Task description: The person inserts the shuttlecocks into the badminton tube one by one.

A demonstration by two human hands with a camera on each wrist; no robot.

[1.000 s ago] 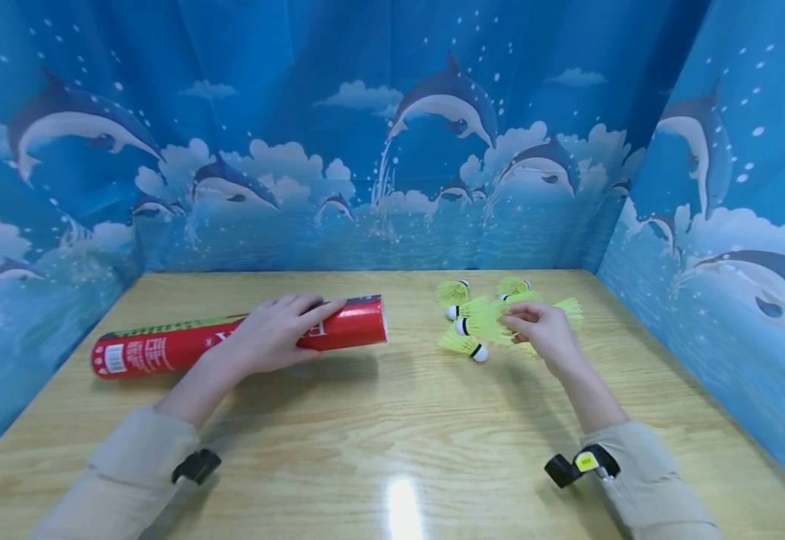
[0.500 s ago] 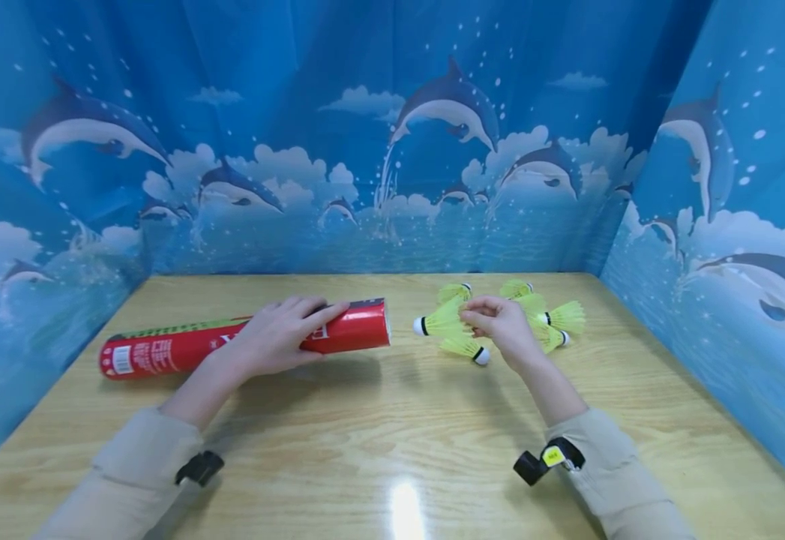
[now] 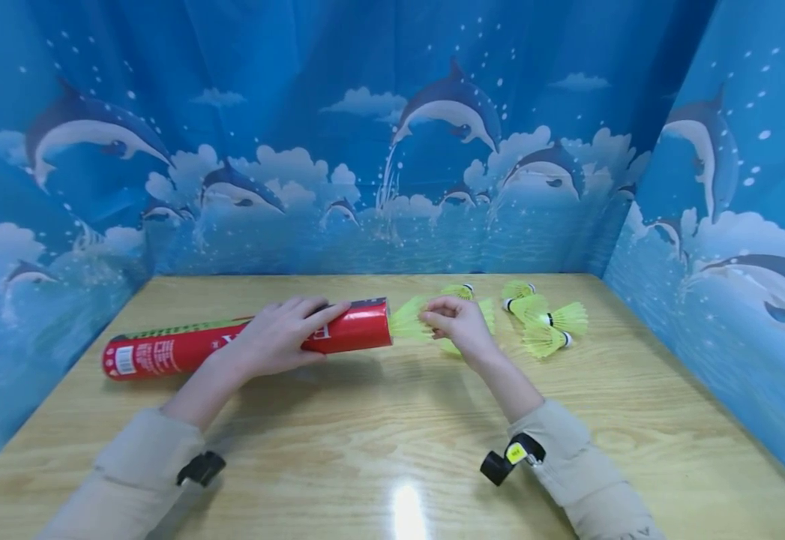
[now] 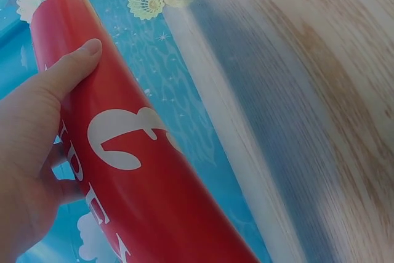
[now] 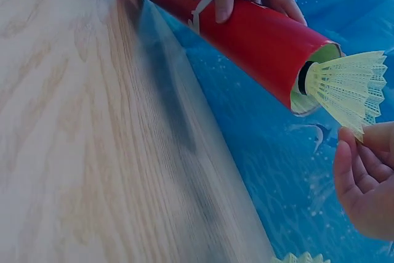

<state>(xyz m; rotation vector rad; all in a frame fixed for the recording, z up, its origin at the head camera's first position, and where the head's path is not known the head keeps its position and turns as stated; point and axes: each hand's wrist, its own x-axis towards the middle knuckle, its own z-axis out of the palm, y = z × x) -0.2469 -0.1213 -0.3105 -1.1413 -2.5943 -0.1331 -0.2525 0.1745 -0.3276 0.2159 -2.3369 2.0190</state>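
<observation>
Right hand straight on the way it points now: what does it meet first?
Likely the red tube, at its open end; the shuttlecock the right hand pinches has its cork end in the mouth. Depth is unclear.

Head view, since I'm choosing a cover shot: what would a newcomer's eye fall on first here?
Probably the blue curtain with its leaping dolphins, which fills the upper half behind the table. Next comes the long red tube, left of centre, held by the left grip. At its open right end, the right grip pinches a yellow-green shuttlecock by the skirt, its base inside the mouth.
</observation>
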